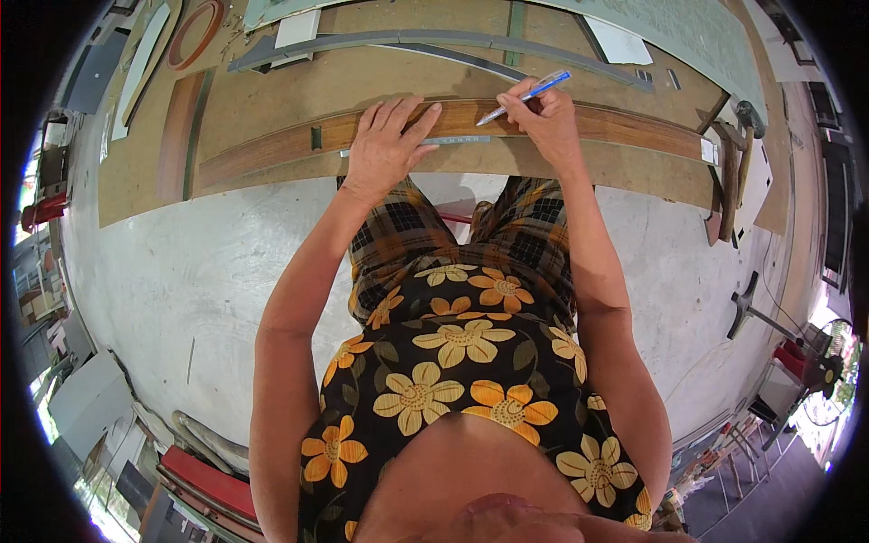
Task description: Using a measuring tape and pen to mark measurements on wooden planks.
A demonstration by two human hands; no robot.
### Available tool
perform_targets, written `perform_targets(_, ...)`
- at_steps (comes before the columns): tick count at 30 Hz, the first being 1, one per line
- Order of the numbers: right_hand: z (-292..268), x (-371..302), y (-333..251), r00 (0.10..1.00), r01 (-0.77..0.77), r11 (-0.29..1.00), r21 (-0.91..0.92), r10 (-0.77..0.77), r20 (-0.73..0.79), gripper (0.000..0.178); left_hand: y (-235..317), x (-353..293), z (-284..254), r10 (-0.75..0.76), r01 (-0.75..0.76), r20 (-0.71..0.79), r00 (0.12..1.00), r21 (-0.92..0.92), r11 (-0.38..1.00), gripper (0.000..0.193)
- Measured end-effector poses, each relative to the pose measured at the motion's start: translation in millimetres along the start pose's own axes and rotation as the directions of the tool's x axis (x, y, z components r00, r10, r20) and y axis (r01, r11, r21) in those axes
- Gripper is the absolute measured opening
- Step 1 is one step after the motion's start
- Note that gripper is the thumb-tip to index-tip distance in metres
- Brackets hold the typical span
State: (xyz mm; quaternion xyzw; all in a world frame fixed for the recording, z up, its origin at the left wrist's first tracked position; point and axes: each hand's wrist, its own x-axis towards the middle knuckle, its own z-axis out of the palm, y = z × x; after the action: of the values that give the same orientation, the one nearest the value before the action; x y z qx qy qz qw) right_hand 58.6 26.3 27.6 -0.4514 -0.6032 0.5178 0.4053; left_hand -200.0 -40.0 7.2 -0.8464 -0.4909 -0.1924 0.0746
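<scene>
My left hand [387, 143] lies flat, fingers spread, pressing a metal ruler [462, 140] down on a long brown wooden strip [634, 128]. The strip runs left to right across a large brown board [272, 95]. My right hand [541, 118] grips a blue pen [525, 95], whose tip touches the strip just above the ruler's right end. The two hands are close together, the right one a little higher in the picture.
Curved grey strips [407, 41], white offcuts [299, 29] and a brown ring [195, 34] lie on the far boards. A hammer [744, 136] rests at the strip's right end. The concrete floor [181, 281] spreads below; a red stool [204, 484] and a fan [819, 366] stand at the sides.
</scene>
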Motion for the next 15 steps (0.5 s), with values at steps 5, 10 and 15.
perform_targets(5,-3,1,2,0.999,0.020,0.999,-0.030,-0.018,0.042,0.013,1,0,-1,-0.010,0.010,0.005,1.000,-0.013,1.000,0.070)
perform_targets(10,-4,-2,0,0.999,-0.012,1.000,0.017,0.011,0.051,0.015,1,2,-1,-0.009,0.010,0.013,1.000,-0.027,1.000,0.070)
perform_targets(15,-7,-14,-10,1.000,0.019,0.999,0.031,-0.020,0.023,0.018,3,1,-3,-0.022,0.024,0.027,0.999,-0.062,0.998,0.072)
